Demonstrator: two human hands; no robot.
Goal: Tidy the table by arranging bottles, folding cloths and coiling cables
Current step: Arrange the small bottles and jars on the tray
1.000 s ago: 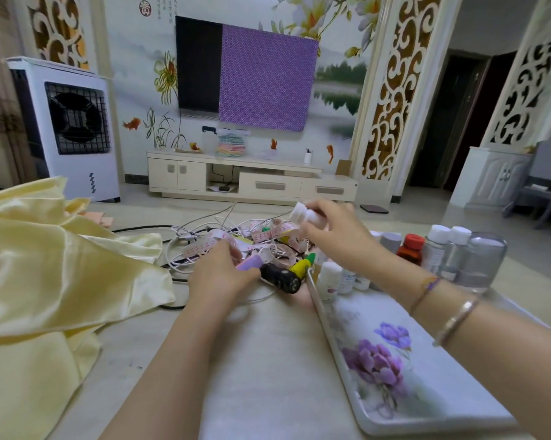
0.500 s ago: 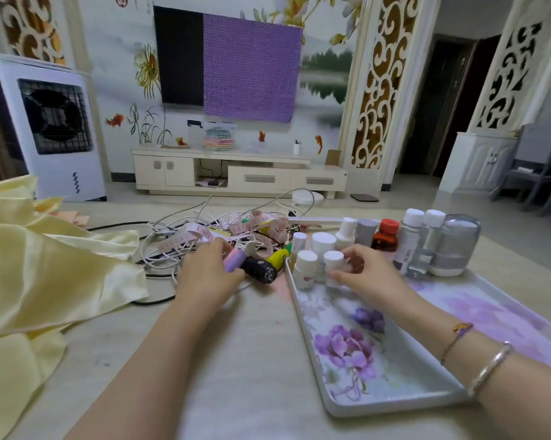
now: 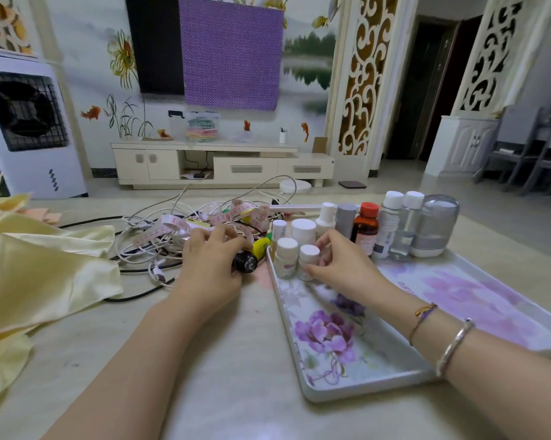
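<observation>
A floral tray (image 3: 367,373) lies on the table to my right, with several bottles standing along its far end. My right hand (image 3: 340,268) holds a small white-capped bottle (image 3: 309,257) upright at the tray's near-left corner, next to another white bottle (image 3: 286,258). My left hand (image 3: 209,268) rests on a tangle of white and black cables (image 3: 147,249) with its fingers curled over a black bottle (image 3: 246,263). A yellow bottle (image 3: 262,246) lies just beyond it. A pink measuring tape (image 3: 169,225) runs through the cables. A yellow satin cloth (image 3: 39,274) lies crumpled at the left.
Along the tray's back stand a brown bottle with a red cap (image 3: 366,231), a grey can (image 3: 345,217), two clear bottles (image 3: 390,223) and a clear jar (image 3: 436,228). Beyond the table are a TV cabinet (image 3: 223,166) and an air cooler (image 3: 29,122).
My right hand brought a white bottle from above the pile down into the tray and set it beside the others. My left hand shifted right over the black bottle.
</observation>
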